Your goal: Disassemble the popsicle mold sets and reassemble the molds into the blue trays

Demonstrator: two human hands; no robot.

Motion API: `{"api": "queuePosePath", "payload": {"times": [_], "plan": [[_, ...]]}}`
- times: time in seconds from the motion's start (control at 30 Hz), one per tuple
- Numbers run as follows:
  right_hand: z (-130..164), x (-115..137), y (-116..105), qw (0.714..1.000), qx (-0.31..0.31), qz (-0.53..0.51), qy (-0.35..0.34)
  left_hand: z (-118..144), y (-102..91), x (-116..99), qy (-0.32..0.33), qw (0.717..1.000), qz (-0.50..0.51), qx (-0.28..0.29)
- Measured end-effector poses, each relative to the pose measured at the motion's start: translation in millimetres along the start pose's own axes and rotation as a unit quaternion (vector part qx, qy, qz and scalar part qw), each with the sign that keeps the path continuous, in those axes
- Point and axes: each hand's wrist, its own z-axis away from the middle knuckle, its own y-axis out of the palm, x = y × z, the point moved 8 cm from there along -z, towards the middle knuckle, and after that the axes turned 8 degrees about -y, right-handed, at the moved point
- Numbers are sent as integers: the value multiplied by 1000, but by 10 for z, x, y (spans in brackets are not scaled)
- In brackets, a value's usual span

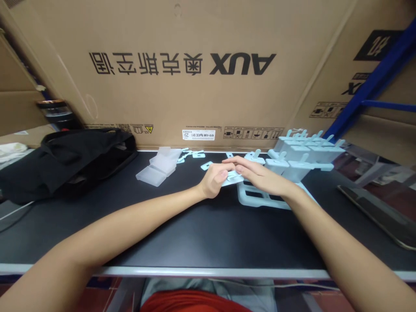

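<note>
My left hand is closed around a light blue ice pop mould, its fingers curled and the thumb along the side. The mould's body is mostly hidden. Over its top lies my right hand, fingers stretched out and touching the mould and the left fingers. A light blue mould frame rests on the table beneath my right hand. Behind it stand several ice pop moulds with stick-handled lids. More moulds are grouped in a rack at the back right.
Loose light blue lid parts and sticks lie near an open translucent plastic case. A black bag occupies the left side. A dark phone-like slab lies right. A large cardboard box stands behind the table.
</note>
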Motion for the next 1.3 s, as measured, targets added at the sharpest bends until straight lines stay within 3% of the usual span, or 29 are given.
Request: {"api": "queuePosePath", "payload": {"times": [0.2,0.57,0.73,0.87,1.1,1.17,1.3], "plan": [[1,-9,35,1000,20,-20,-8,10,45,80,4,998,53,42],[-26,3,37,1000,2,-1,-30,-3,2,-36,65,997,-13,50],[-35,4,42,1000,4,-6,-5,-7,13,48,20,998,33,39],[-13,62,-37,996,7,91,-7,-17,74,265,-70,987,133,49],[4,294,-186,976,-71,163,-125,-77,190,542,-195,943,264,56],[8,353,-191,968,-90,174,-159,-84,214,534,-215,930,292,63],[19,438,-219,956,-133,173,-194,-95,232,449,-211,935,274,75]]}}
